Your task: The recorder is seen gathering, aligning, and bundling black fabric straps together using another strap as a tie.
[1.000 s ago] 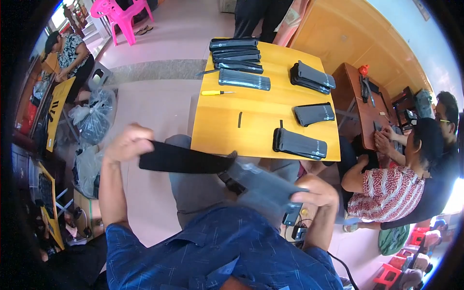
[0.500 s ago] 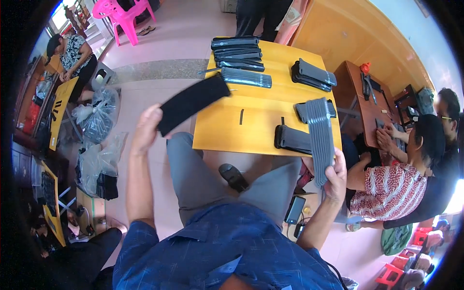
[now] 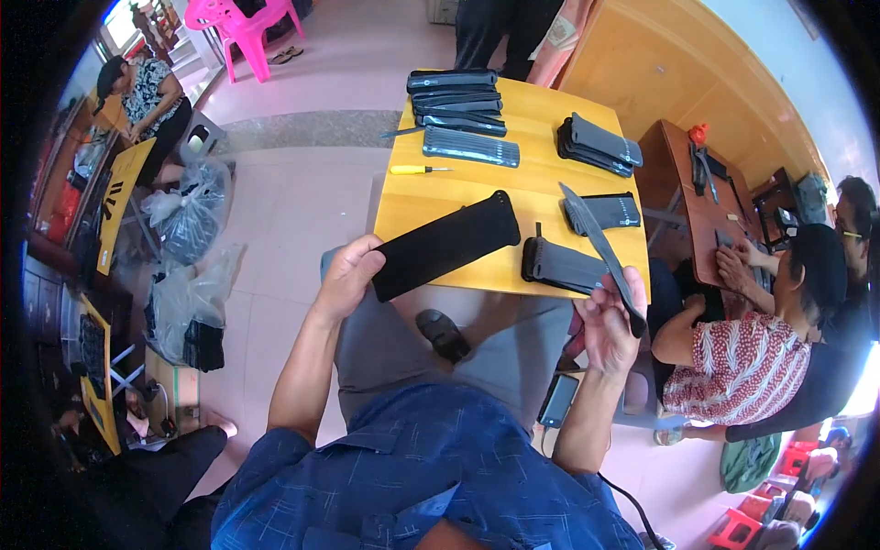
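Note:
My left hand [image 3: 349, 278] is closed on the lower left end of a flat black fabric panel [image 3: 449, 240], with small holes at its far end. The panel slants over the near edge of the yellow table [image 3: 541, 94]. At the table's near right corner, my right hand [image 3: 612, 321] holds a grey ribbed panel [image 3: 596, 240] upright, turned almost edge-on so its ribs barely show. Just left of it lies a stack of dark grey panels [image 3: 557, 266]. Behind it is another small pile of panels [image 3: 616, 211].
A yellow-handled screwdriver [image 3: 412, 170] lies near the table's left edge, below a ribbed panel [image 3: 470, 147] and several stacked dark panels [image 3: 454, 84]. Another stack [image 3: 598, 145] sits far right. People work at a brown table [image 3: 683, 174] to the right; plastic bags [image 3: 188, 215] stand left.
My left hand has moved right and slightly down, bringing the black panel over the table's near edge. My right hand has turned the grey ribbed panel from face-on to nearly edge-on. The screwdriver is uncovered.

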The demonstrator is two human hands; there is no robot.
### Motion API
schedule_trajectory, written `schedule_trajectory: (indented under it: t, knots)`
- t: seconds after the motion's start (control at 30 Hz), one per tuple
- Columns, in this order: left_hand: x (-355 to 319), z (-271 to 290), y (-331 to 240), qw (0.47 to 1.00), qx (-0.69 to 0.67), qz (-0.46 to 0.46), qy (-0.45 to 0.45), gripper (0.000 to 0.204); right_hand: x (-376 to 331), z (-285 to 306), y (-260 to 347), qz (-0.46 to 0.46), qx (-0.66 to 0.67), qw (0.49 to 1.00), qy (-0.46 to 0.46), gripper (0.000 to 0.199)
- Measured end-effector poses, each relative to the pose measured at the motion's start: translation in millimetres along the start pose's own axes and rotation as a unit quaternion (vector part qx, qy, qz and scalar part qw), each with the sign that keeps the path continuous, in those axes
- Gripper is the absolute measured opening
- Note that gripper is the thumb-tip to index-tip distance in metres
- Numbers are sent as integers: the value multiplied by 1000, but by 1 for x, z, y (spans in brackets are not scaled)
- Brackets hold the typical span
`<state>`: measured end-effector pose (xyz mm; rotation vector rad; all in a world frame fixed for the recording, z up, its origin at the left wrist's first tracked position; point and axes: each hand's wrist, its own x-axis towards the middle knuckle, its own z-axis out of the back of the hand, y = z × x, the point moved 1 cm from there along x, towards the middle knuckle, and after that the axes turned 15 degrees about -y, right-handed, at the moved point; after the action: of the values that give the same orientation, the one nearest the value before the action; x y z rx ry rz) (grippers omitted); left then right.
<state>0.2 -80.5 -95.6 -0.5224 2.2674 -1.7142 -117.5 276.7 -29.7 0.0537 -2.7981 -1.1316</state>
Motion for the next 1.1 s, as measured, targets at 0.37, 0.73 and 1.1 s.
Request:
schedule_trajectory:
  t: [0.37, 0.73, 1.1]
  knots:
    - [-11, -8, -46, 992, 36, -97, -75, 32, 17, 4, -11, 175, -341, 916, -121, 20]
    - [-33, -82, -86, 767, 370, -517, -88, 20, 7, -13, -68, 7, -143, 979, -143, 15]
    - [-34, -109, -52, 671, 393, -627, 31, 22, 4, -22, -95, -186, 84, 970, -135, 32]
